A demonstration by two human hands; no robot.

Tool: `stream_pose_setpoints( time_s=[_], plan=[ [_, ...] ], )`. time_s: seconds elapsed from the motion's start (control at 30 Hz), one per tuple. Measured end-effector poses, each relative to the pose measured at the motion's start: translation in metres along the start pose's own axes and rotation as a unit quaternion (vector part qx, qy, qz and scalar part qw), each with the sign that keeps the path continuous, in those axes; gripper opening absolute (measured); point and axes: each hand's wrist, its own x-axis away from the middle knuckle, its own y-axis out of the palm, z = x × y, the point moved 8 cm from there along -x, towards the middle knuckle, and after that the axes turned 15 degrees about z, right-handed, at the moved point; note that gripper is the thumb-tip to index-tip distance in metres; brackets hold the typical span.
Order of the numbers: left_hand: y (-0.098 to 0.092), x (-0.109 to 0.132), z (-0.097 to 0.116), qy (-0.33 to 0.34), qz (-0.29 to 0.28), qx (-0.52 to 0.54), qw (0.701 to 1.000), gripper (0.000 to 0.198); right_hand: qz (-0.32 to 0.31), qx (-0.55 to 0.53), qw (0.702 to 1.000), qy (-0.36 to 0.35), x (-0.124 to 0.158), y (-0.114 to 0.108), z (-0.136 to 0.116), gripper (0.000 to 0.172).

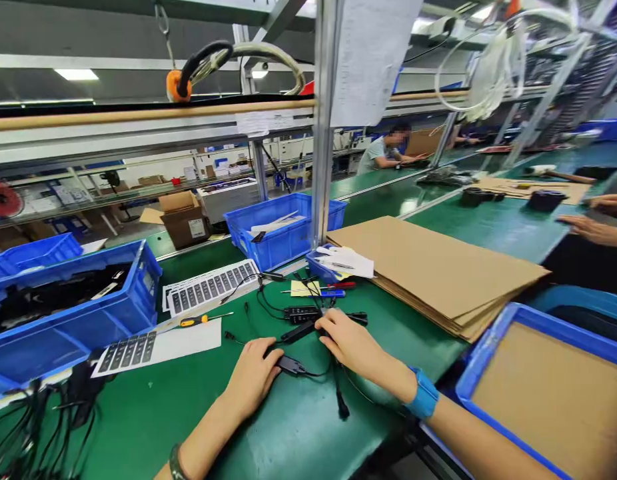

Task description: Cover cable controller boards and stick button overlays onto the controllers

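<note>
On the green mat, my left hand [253, 375] has its fingers and thumb closed on one end of a small black cable box [291, 365], whose cable leads right toward my other hand. My right hand [349, 341] pinches the end of a second slim black box [298, 331]; what lies under its fingers is hidden. Just behind sits a black box with white print [302, 314], with thin black cables around it. A cable with a black plug [343, 405] hangs down the mat below my right hand.
A yellow-handled screwdriver [194, 321] lies by label sheets [213, 287] on the left. Blue bins [88, 320] stand behind them, and cables [38, 427] pile at the lower left. Stacked cardboard [438, 267] and a blue tray [513, 313] are right. Another person's hands [596, 227] show far right.
</note>
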Motion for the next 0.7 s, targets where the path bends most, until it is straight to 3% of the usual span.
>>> stream_pose_setpoints(
  time_s=[0.2,0.33,0.5,0.6,0.7],
  plan=[
    [-0.005,0.002,0.003,-0.012,-0.016,0.037,0.999,0.022,-0.041,0.063,0.995,-0.07,-0.028,0.029,-0.01,0.031],
    [-0.007,0.007,0.0,-0.055,0.011,0.079,0.995,0.035,-0.055,0.058,0.994,-0.074,-0.038,0.039,-0.021,0.012],
    [0.0,0.009,0.0,-0.04,-0.005,0.078,0.996,0.032,-0.059,0.012,0.995,-0.077,-0.03,0.049,-0.046,0.006],
    [0.001,0.009,-0.001,-0.054,-0.008,0.085,0.995,0.023,-0.039,-0.007,0.998,-0.057,-0.028,0.045,-0.051,0.007],
    [-0.006,0.008,-0.008,-0.109,0.019,0.096,0.989,0.026,0.017,-0.027,0.999,-0.025,-0.024,0.023,-0.053,0.009]
  ],
)
